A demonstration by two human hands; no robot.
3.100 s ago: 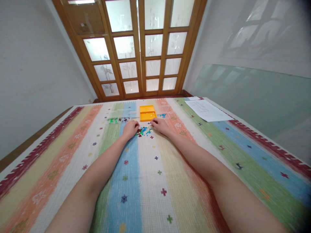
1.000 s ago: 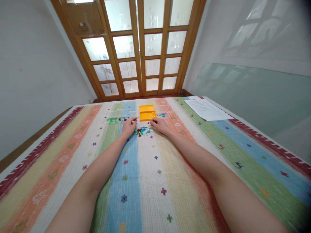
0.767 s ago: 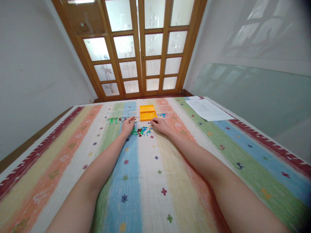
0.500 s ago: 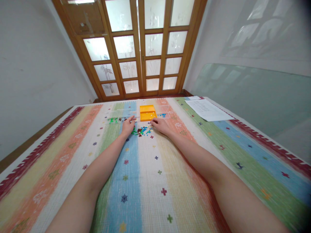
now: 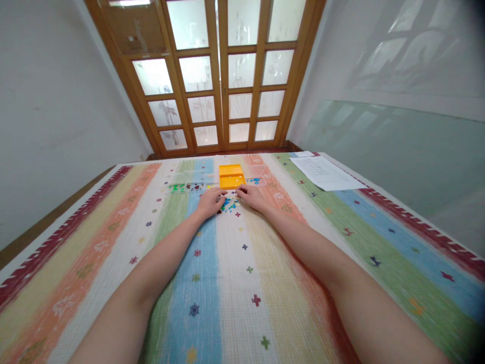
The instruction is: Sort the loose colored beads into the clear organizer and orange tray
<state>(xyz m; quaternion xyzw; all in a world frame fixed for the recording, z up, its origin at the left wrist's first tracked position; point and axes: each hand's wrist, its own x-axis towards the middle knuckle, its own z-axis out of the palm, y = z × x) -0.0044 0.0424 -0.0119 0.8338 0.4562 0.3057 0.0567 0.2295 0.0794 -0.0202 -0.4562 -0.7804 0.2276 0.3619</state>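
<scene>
A loose pile of small blue, green, white and dark red pieces [image 5: 229, 205] lies on the tablecloth between my hands. My left hand [image 5: 210, 203] reaches over the pile's left side, fingers stretched and thumb apart, with nothing visible in it. At the pile's upper right, my right hand [image 5: 250, 196] is closed, its thumb and fingertips together; whatever they pinch is too small to make out. Just beyond the hands stands an opened orange-yellow box [image 5: 232, 170] with a few pale bits in its near part.
Left of the box are clear trays holding green pieces [image 5: 176, 188], dark brown pieces [image 5: 195, 187] and some yellow ones. Blue pieces [image 5: 253, 181] sit in a clear tray on the right. Printed paper [image 5: 326, 173] lies at the far right of the striped tablecloth [image 5: 235, 283].
My left hand has moved right and slightly nearer, from beside the trays to over the pile, uncovering the brown and yellow pieces. My right hand stays nearly in place.
</scene>
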